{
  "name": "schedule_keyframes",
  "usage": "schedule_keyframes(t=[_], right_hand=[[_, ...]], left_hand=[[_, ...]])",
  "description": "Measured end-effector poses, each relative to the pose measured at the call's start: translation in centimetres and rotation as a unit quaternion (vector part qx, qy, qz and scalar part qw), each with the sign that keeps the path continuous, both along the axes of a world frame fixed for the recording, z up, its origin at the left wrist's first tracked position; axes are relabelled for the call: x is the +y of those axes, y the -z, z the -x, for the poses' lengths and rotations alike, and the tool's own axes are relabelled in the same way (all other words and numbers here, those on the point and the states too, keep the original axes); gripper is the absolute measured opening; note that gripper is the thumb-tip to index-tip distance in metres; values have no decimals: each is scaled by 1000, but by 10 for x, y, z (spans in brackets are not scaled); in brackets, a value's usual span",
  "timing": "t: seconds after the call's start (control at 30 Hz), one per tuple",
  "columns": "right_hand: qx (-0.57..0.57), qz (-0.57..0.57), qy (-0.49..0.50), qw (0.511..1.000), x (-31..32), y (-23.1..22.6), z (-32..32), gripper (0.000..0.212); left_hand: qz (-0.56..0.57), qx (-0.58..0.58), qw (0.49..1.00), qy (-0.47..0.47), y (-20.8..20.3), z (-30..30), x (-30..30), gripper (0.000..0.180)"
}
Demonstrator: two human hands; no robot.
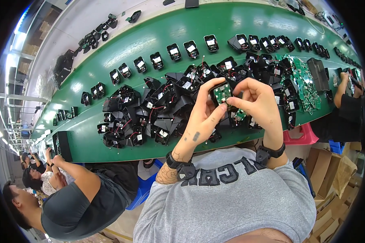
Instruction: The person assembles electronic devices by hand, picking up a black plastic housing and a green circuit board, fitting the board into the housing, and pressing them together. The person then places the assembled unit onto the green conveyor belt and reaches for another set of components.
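Note:
My left hand (207, 111) is closed around a small black plastic housing with a green circuit board (222, 93) at its face, held up over the bench. Its thumb presses near the board's lower edge, by a small white connector. From the other side comes my right hand (258, 103), fingers curled, with the thumb tip against the board beside that connector. Whatever lies between its fingertips is too small to make out. Another green circuit board (240, 115) shows just below the hands. Under them spreads a heap of black housings (162, 101) with red wires and white labels.
Black housings (173, 52) stand in a row along the green bench (158, 34). Right of the heap lie many loose green circuit boards (302, 81) beside a dark tray (318, 75). A co-worker (75, 198) sits at my left; another person's arm (341, 89) reaches in at far right.

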State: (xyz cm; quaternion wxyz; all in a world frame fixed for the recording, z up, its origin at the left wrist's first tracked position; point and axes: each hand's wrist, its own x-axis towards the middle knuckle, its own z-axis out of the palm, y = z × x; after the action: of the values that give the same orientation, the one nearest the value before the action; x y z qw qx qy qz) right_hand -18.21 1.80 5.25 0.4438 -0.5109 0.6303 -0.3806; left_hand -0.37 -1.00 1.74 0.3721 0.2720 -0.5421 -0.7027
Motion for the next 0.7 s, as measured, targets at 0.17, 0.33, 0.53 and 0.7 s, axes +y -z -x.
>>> schedule_keyframes(t=[0.17, 0.33, 0.53, 0.7], right_hand=[[-212, 98, -61, 971, -6, 29, -6, 42], [-258, 135, -40, 956, -10, 36, -18, 41], [-306, 152, -54, 938, -12, 42, -19, 39], [-242, 193, -19, 951, -10, 41, -28, 37]], left_hand=[[-35, 18, 998, 52, -10, -1, 3, 60], [42, -53, 998, 17, -1, 4, 2, 66], [73, -115, 990, -32, -5, 0, 4, 57], [288, -121, 943, -118, 1, 5, -1, 45]])
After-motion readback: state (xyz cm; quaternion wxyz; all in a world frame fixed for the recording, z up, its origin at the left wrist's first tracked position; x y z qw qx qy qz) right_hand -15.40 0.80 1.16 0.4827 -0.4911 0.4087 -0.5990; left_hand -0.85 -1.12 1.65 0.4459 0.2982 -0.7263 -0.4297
